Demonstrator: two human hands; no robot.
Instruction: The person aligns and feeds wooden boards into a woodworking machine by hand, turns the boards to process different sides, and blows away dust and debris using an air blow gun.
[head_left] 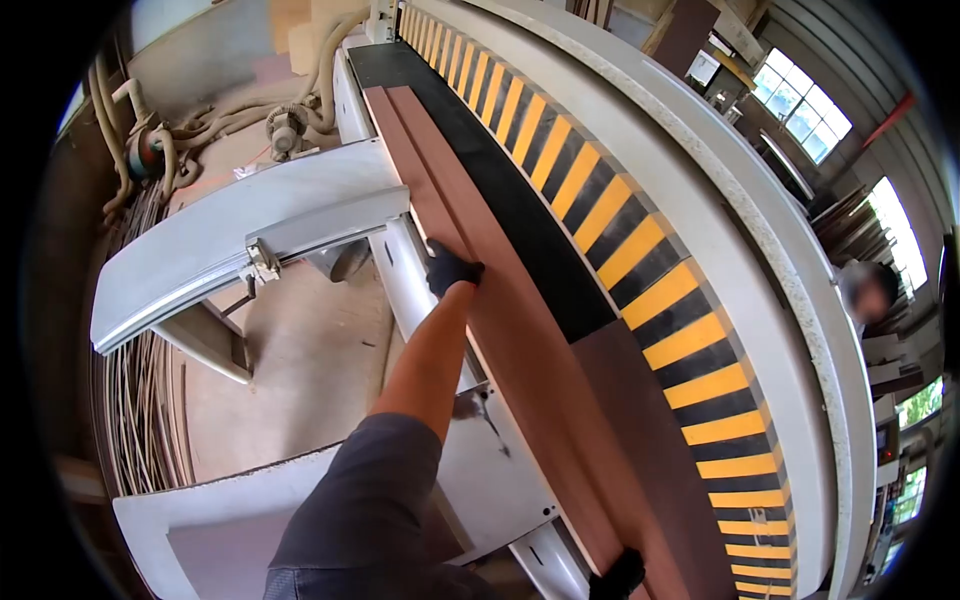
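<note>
Long reddish-brown boards (pixel 520 330) lie lengthwise along the machine bed, one narrow piece against another. My left hand (pixel 452 270), in a black glove, grips the boards' left edge about midway along, arm stretched forward. Lower down, at the bottom of the view, my right hand (pixel 618 577), also gloved in black, holds the near end of the same boards; part of it is cut off by the frame. A wider, darker brown panel (pixel 640 400) lies flat beside the boards, next to the striped guard.
A yellow-and-black striped guard (pixel 600 220) and a pale machine beam (pixel 740 290) run along the right. Grey support tables (pixel 240 235) extend left, with a clamp-like stop (pixel 262 262). Hoses and a motor (pixel 287 128) lie behind. Another person (pixel 868 292) is at far right.
</note>
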